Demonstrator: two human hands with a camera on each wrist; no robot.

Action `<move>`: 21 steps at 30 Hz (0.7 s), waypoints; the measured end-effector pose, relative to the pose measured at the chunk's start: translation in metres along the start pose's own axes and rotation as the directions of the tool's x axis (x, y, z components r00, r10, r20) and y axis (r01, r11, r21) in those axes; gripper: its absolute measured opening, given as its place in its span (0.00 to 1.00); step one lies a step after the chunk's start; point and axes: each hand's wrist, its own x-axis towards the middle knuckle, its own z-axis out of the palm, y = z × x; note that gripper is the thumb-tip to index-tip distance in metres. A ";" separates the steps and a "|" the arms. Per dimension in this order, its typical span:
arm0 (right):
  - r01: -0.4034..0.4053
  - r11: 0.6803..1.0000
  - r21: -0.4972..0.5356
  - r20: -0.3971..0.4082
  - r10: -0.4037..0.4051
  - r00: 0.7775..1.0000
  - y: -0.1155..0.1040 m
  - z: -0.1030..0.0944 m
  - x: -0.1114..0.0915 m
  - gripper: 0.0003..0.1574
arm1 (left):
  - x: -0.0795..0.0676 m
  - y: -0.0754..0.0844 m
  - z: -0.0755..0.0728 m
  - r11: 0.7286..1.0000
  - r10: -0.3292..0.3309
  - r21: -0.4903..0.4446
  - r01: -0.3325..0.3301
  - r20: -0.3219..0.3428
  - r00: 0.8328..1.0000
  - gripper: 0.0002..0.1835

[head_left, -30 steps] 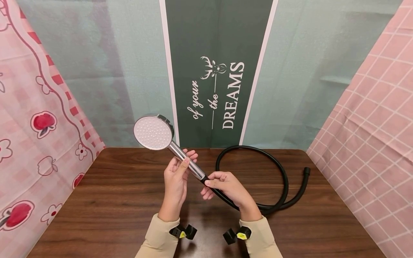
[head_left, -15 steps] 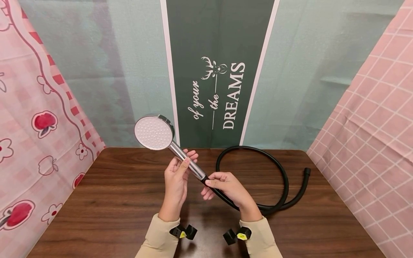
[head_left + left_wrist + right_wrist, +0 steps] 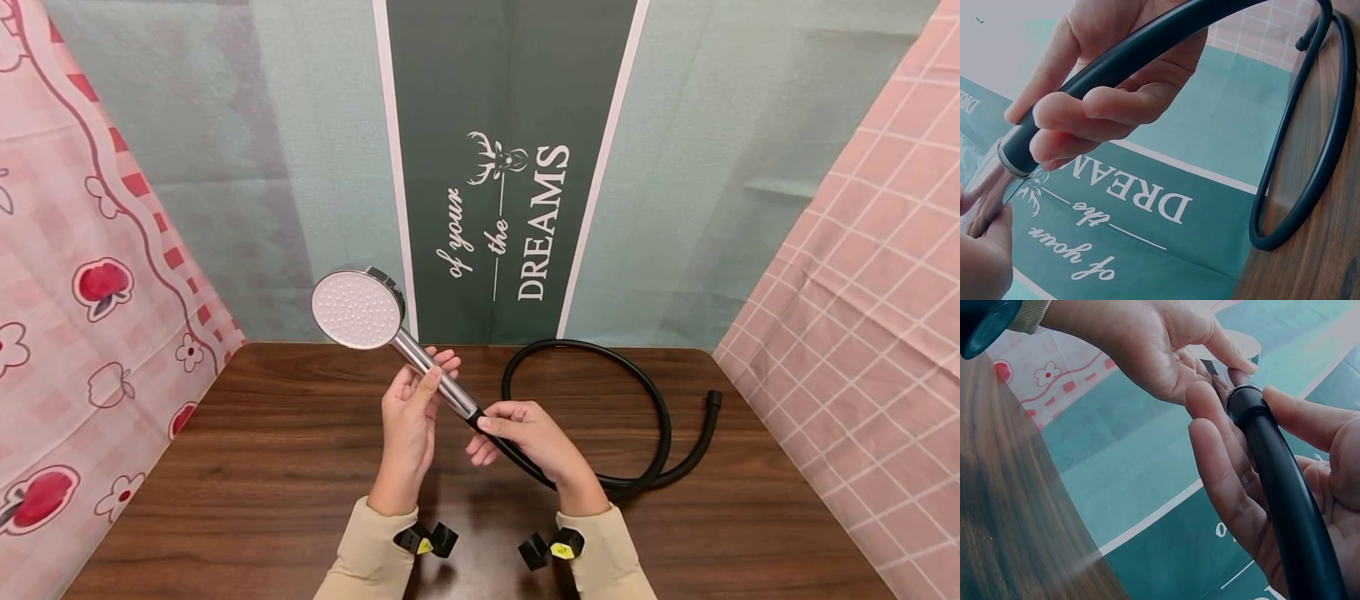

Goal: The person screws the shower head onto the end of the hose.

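A chrome shower head [image 3: 357,309] with a white nozzle face tilts up to the left above the table. My left hand [image 3: 408,417] holds its silver handle, thumb on top and fingers behind. At the handle's lower end, my right hand [image 3: 528,435] pinches the black end of the shower hose [image 3: 663,425] between thumb and fingers. In the right wrist view the hose's collar [image 3: 1249,403] meets the handle's end, the thumb and fingertips around it. From there the hose passes under the right wrist and loops on the table.
The hose's free end [image 3: 714,400] lies at the right on the brown wooden table [image 3: 285,467]. A green printed cloth [image 3: 510,75] hangs behind. Pink cloths stand at the left [image 3: 45,292] and right [image 3: 862,292]. Each sleeve carries a small black wrist camera [image 3: 427,540].
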 end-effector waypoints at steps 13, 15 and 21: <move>0.012 1.000 -0.011 -0.010 -0.012 1.000 -0.001 0.002 0.001 0.15 | 0.001 0.001 -0.002 1.000 0.002 -0.004 -0.002 0.014 1.000 0.19; 0.015 0.999 -0.034 -0.016 -0.015 1.000 -0.001 0.003 0.001 0.18 | 0.001 0.001 -0.002 1.000 0.002 -0.006 -0.002 0.010 1.000 0.18; 0.005 0.989 -0.146 -0.087 -0.018 0.996 -0.002 0.005 0.000 0.23 | 0.002 0.001 -0.003 1.000 0.017 -0.008 -0.017 0.013 1.000 0.14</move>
